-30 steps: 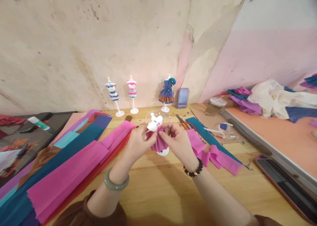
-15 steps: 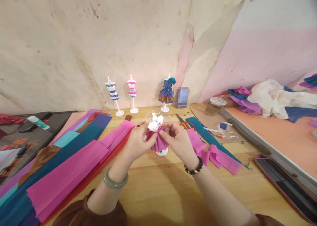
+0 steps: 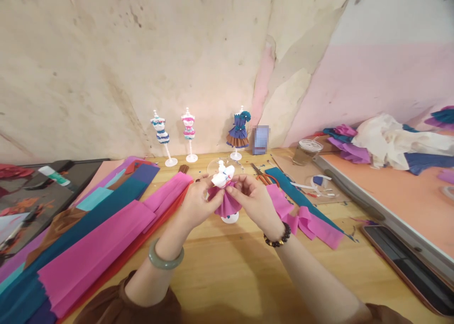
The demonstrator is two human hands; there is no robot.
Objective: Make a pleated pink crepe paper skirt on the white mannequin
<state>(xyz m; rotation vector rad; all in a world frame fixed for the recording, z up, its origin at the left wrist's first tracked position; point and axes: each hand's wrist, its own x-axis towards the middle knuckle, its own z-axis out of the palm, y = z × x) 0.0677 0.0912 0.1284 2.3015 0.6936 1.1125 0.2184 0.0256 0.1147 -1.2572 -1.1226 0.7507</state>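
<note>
A small white mannequin [image 3: 223,176] stands on a round white base on the wooden table [image 3: 227,272], with a pleated pink crepe-paper skirt [image 3: 227,204] round its waist. My left hand [image 3: 196,205] pinches the skirt from the left at the waist. From the right, my right hand [image 3: 253,203] pinches the same skirt, fingertips at the waistline. Both hands are closed on the paper.
Long pink, teal, blue and red crepe sheets [image 3: 95,239] lie at the left. Three dressed mannequins [image 3: 188,135] stand by the wall. Scissors [image 3: 264,176], a plastic cup [image 3: 305,152], pink scraps [image 3: 305,222], a phone [image 3: 407,267] and a paper heap [image 3: 386,142] lie to the right.
The hands and mannequin have barely moved; fingers shifted slightly at the skirt's waist.
</note>
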